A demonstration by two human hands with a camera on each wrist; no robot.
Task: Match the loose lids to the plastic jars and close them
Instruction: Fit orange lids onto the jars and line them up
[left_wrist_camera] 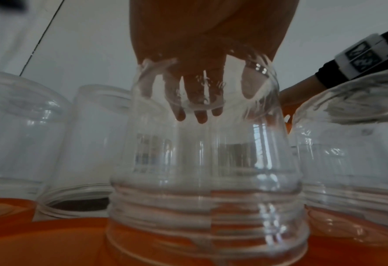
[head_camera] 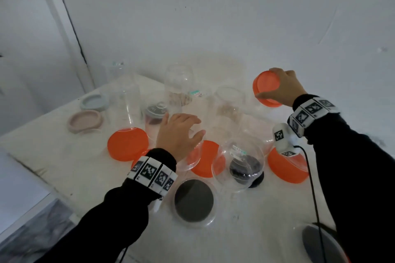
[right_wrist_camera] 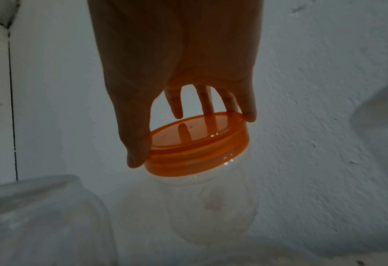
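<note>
My left hand point(head_camera: 188, 132) reaches down over an upturned clear jar point(head_camera: 190, 161), fingers curled round its base. That jar stands mouth-down on an orange lid point(head_camera: 210, 170). In the left wrist view the left hand's fingertips point(left_wrist_camera: 201, 119) show through the clear jar point(left_wrist_camera: 202, 171), with the orange lid point(left_wrist_camera: 74, 243) below. My right hand point(head_camera: 280, 88) is raised at the far right and grips an orange lid point(head_camera: 267, 89) by its rim. In the right wrist view my right hand point(right_wrist_camera: 193, 136) holds this lid point(right_wrist_camera: 200, 154), which sits tilted on the mouth of a clear jar point(right_wrist_camera: 211, 207).
On the white table point(head_camera: 245, 230) lie loose orange lids point(head_camera: 127, 143) point(head_camera: 286, 168), a black lid point(head_camera: 193, 202), a grey lid point(head_camera: 94, 101) and a pink lid point(head_camera: 85, 121). A round jar point(head_camera: 241, 164) stands on a black lid. Tall clear jars point(head_camera: 128, 100) point(head_camera: 179, 83) crowd the back.
</note>
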